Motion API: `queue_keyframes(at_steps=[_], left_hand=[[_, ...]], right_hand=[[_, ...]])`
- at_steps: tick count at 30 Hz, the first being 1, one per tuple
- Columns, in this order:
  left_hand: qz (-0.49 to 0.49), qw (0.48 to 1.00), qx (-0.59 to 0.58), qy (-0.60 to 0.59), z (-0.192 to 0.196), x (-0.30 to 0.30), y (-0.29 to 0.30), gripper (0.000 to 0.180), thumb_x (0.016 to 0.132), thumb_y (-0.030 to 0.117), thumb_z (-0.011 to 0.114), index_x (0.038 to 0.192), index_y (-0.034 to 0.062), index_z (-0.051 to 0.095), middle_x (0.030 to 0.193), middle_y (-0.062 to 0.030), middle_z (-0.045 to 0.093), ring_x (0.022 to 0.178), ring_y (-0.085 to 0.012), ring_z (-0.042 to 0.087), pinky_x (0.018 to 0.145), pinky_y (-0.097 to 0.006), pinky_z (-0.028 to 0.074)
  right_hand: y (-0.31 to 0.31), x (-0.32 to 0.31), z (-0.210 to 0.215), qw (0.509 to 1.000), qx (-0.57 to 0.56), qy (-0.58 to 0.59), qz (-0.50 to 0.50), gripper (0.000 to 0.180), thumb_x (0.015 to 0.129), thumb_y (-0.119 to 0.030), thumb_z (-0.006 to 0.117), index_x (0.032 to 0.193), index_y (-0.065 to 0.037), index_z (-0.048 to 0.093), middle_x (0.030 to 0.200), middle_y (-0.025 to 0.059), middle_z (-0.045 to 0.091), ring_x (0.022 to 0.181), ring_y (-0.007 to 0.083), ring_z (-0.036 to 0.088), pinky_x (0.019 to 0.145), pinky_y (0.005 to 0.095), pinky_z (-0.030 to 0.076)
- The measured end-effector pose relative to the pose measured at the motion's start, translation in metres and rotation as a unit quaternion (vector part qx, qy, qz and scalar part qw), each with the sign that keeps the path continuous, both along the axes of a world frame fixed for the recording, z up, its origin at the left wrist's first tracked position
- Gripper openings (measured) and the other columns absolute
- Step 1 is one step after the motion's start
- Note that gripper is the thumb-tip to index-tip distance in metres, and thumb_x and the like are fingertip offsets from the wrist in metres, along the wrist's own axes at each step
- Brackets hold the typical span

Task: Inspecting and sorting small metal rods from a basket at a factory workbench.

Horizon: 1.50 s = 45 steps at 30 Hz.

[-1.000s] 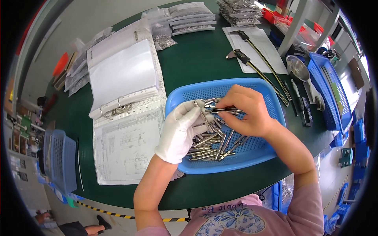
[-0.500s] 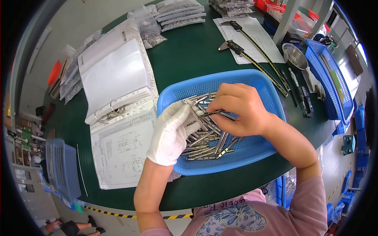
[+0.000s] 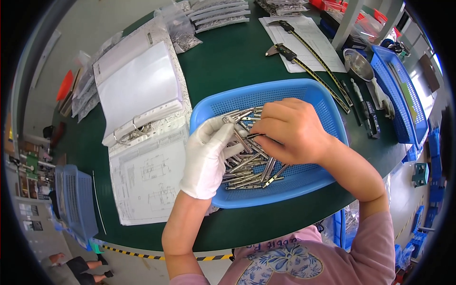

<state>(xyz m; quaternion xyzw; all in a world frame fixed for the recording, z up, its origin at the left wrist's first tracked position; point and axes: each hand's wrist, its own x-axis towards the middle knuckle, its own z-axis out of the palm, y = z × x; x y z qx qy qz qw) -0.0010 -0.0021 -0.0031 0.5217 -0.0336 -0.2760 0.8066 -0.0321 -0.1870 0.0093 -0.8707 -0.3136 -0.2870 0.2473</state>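
Observation:
A blue perforated plastic basket [image 3: 266,203] stands before me with a heap of slender metal rods [image 3: 244,179], some with holes or slots. Over its left side my left hand [image 3: 205,159], in a white glove, is closed on a single metal rod [image 3: 243,141] between thumb and fingers. My bare right hand [image 3: 295,130] comes in from the right with its fingers pinched together. From their tips a thin dark tool [image 3: 255,136] points toward the rod in the glove; most of it is hidden by the hand, so its kind is unclear.
Left of the basket lies an open ring binder [image 3: 137,95] with drawings [image 3: 154,180]. Behind are bags of metal parts [image 3: 218,16] and two calipers [image 3: 287,53] on papers. To the right are a steel bowl [image 3: 358,65], pens and another blue basket [image 3: 396,95].
The view has shifted slightly. Both hands stay over the basket, the right fingertips still close to the gloved hand. The dark tool shows less beyond the right fingers.

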Motion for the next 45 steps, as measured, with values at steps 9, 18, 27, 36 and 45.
queue_keyframes(at_steps=[9,18,27,36,45], left_hand=[[0.008,0.999,0.019,-0.030,0.000,-0.003,-0.001,0.013,0.087,0.013,0.054,0.094,0.0016,0.055,0.086,-0.0059,0.059,0.079,-0.0124,0.057,0.072,-0.026,0.049],[-0.004,0.998,0.036,-0.044,0.000,-0.003,0.000,0.013,0.087,0.014,0.056,0.095,0.0042,0.055,0.086,-0.0018,0.058,0.078,-0.0083,0.057,0.071,-0.023,0.048],[0.007,0.998,0.038,-0.057,-0.002,0.001,-0.001,0.014,0.087,0.016,0.055,0.095,0.0036,0.055,0.083,-0.0014,0.056,0.076,-0.0072,0.055,0.069,-0.022,0.047],[0.021,0.999,0.020,-0.041,-0.005,0.003,0.000,0.014,0.088,0.016,0.055,0.093,0.0037,0.055,0.082,-0.0013,0.056,0.071,-0.0071,0.054,0.067,-0.022,0.047],[0.016,0.998,0.031,-0.044,-0.003,0.002,0.000,0.016,0.088,0.019,0.054,0.093,0.0040,0.054,0.080,-0.0007,0.056,0.071,-0.0063,0.054,0.064,-0.021,0.047]], right_hand=[[0.004,-0.007,0.003,0.993,-0.072,0.084,-0.053,0.020,0.072,-0.018,0.064,0.062,-0.006,0.051,0.060,0.0072,0.050,0.055,0.0276,0.051,0.050,0.0377,0.040],[0.001,-0.003,0.010,0.985,-0.095,0.143,-0.006,0.013,0.070,-0.010,0.063,0.071,-0.005,0.052,0.065,0.0086,0.050,0.057,0.0283,0.047,0.053,0.0359,0.035],[-0.001,-0.002,0.009,0.985,0.007,0.169,-0.021,0.018,0.074,-0.013,0.059,0.067,-0.001,0.048,0.063,0.0093,0.045,0.057,0.0262,0.043,0.054,0.0340,0.032],[0.000,0.000,0.009,0.989,0.013,0.146,0.004,0.020,0.075,-0.015,0.058,0.065,-0.001,0.048,0.062,0.0091,0.044,0.058,0.0251,0.043,0.054,0.0334,0.031],[-0.001,0.001,0.008,0.990,0.033,0.140,0.007,0.026,0.081,-0.020,0.053,0.062,-0.003,0.047,0.059,0.0075,0.043,0.057,0.0252,0.042,0.054,0.0341,0.029]])
